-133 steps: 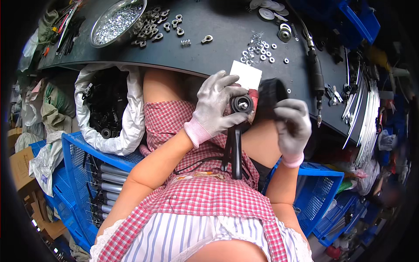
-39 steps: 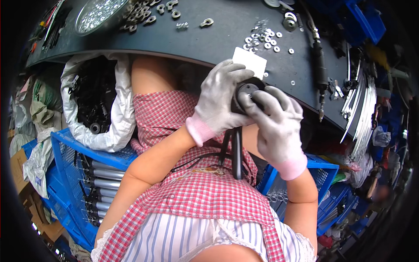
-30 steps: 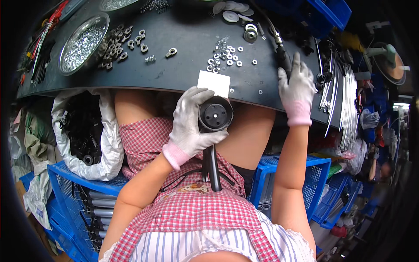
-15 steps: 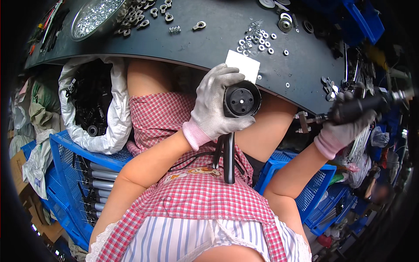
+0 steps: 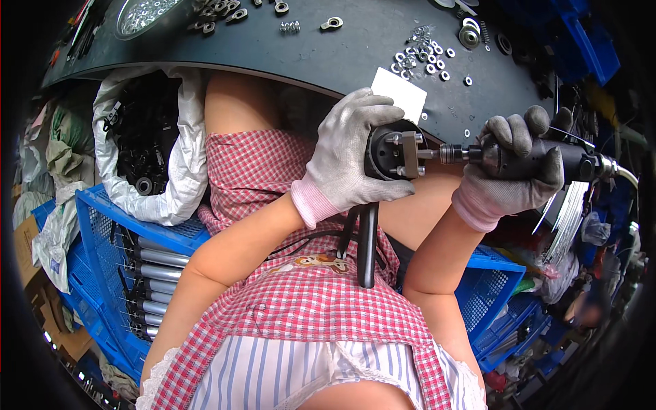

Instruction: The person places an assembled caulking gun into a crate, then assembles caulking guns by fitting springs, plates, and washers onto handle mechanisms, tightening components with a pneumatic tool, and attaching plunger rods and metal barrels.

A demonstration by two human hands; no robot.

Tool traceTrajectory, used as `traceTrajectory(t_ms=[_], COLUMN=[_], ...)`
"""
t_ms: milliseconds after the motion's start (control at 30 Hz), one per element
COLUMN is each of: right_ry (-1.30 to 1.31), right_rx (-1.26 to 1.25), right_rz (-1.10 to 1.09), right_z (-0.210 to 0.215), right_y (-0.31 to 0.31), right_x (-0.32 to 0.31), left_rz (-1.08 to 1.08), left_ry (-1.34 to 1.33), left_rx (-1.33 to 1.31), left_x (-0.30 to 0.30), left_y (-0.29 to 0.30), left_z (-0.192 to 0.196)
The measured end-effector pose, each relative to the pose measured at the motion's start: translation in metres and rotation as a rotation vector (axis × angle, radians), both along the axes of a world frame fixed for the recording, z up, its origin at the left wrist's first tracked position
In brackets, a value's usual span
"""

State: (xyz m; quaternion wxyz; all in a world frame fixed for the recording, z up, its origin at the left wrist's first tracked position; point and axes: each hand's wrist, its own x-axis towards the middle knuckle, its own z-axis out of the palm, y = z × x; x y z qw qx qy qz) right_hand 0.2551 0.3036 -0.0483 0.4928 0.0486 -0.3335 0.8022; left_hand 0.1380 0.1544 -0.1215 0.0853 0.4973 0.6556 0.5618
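Note:
In gloves, both my hands meet over my lap. My left hand [image 5: 348,154] is closed around a black round housing [image 5: 376,156], fingers above and thumb below, its face turned up. A black rod-like handle [image 5: 367,246] hangs beneath it toward my apron. My right hand [image 5: 516,171] grips a black air-powered driver [image 5: 575,160], lying sideways with a pale hose at its right end. The driver's pronged metal head [image 5: 411,156] lies over the housing's face and hides part of it. Whether the prongs sit in the face's holes, I cannot tell.
A white card [image 5: 402,94] lies at the dark table's [image 5: 273,58] edge, near scattered washers [image 5: 437,61]. At far left stands a metal bowl [image 5: 145,17] of small parts. A white sack [image 5: 102,143] and blue crates [image 5: 147,219] flank my legs.
My right hand has brought the driver in from the right, so its pronged head now covers part of the housing's face. The left hand keeps its hold, slightly further right in view.

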Motion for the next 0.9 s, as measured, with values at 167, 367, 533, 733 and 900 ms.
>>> traceTrajectory(t_ms=[167, 367, 533, 733, 900], right_ry=[-0.127, -0.123, -0.059, 0.022, -0.047], right_rx=[0.058, 0.348, 0.487, 0.556, 0.593], right_rz=[0.236, 0.051, 0.205, 0.384, 0.42], right_z=[0.008, 0.026, 0.03, 0.031, 0.035], right_y=[0.006, -0.004, 0.011, 0.018, 0.012], right_x=[0.018, -0.005, -0.019, -0.034, -0.038], left_rz=[-0.035, -0.026, -0.015, -0.017, -0.051], left_ry=[-0.032, -0.025, -0.028, -0.033, -0.069], left_rx=[0.019, 0.016, 0.004, 0.022, -0.004], left_x=[0.0, -0.001, 0.0, 0.0, 0.001], left_y=[0.001, -0.001, 0.002, 0.0, 0.0], left_z=[0.0, 0.0, 0.001, 0.003, 0.001])
